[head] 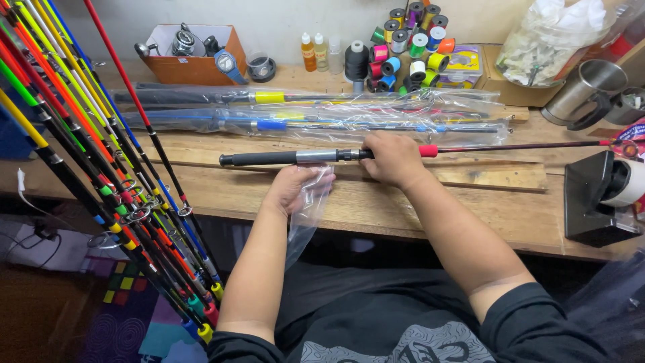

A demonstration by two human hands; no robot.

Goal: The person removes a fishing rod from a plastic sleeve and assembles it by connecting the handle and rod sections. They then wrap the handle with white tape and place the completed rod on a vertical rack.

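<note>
Gripping the long, light, stiff fishing rod [322, 156] near the workbench's [470, 222] front edge, your right hand [393, 160] closed above its handle; your left hand [292, 188] pinched the limp, slippery plastic sleeve [306, 215].

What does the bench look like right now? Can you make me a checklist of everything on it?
Surface: wooden bench, worn planks, bare near its front edge.
Job's things: fishing rod with black grip lying flat along the bench; clear plastic sleeve hanging over the edge.
Clutter: two bagged rods behind; thread spools stacked; small bottles; cardboard box with reels; metal mug; tape dispenser.
Hands: left hand holds the sleeve; right hand grips the rod.
Cables: white cable at far left, below the bench.
Surroundings: rack of colourful rods leaning on the left; patterned floor mat.
</note>
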